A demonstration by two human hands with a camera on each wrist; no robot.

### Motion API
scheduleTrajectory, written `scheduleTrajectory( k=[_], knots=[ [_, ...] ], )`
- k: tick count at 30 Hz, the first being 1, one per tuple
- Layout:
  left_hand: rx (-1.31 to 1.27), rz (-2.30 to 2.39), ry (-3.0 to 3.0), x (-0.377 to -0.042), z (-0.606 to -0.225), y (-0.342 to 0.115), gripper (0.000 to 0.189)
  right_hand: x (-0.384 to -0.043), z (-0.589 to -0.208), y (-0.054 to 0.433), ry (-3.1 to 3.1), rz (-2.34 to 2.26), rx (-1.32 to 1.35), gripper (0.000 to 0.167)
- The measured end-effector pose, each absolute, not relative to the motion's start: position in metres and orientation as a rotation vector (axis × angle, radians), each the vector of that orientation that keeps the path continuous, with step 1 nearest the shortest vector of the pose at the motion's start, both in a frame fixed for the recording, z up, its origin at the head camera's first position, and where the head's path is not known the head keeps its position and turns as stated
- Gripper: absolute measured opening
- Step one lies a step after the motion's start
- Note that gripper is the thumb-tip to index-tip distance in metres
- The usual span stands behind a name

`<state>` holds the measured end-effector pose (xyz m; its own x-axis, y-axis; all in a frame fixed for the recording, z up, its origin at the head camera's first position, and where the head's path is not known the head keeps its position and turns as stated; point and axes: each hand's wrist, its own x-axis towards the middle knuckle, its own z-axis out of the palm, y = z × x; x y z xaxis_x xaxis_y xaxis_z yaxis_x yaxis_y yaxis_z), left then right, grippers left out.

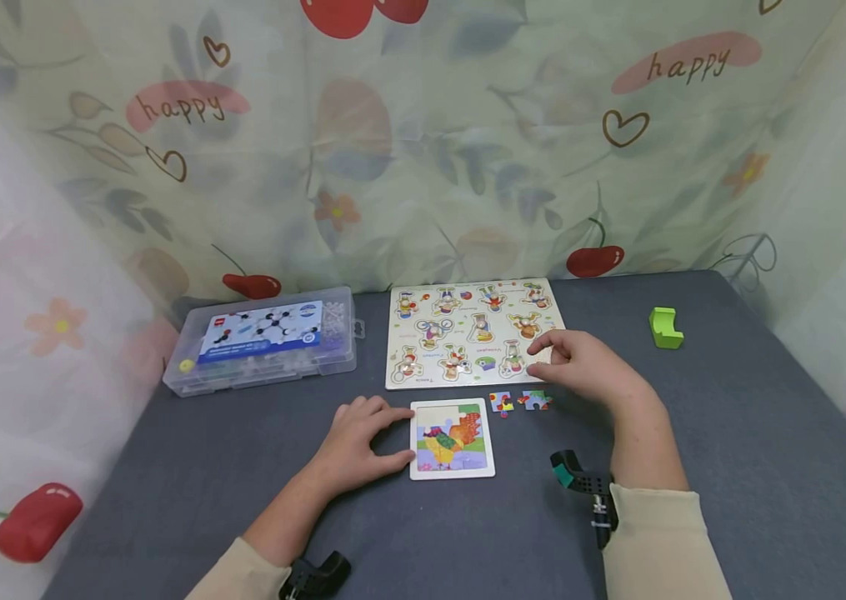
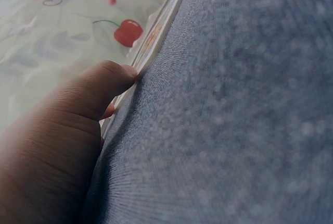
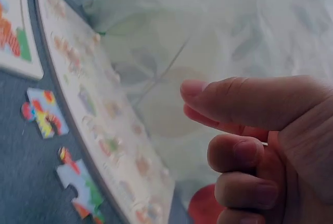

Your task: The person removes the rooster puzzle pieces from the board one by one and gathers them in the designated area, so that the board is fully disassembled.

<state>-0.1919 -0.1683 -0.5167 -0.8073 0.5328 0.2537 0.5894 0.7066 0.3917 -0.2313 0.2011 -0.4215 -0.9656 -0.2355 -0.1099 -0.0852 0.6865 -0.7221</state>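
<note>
Now our left fingers (image 1: pixel 395 414) are touching the small puzzle (image 1: pixel 453 446) at its side, maybe stopping it sliding; our right fingers (image 3: pixel 244 188) are holding nothing.

Soft, even head-view light; dimmer wrist views
Left hand (image 2: pixel 60 125) lies shaded, cloth (image 2: pixel 244 109) blurs; right-wrist board (image 3: pixel 104 109) looks hazy.

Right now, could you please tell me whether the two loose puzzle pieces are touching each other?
Apart: the right wrist view shows gray cloth between the upper piece and the lower piece.
</note>
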Motion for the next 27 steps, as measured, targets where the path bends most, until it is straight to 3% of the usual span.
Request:
scheduleTrajectory(
  k=[13,27],
  knots=[
    [-0.924,-0.705,-2.789,-0.192,-0.516,-0.168,0.055,-0.216,-0.395,0.172,2.664,-1.191,-0.448,0.029],
    [-0.916,-0.7,-2.802,-0.192,-0.516,-0.168,0.054,-0.223,-0.417,0.142,2.499,-1.152,-0.603,0.025]
  ],
)
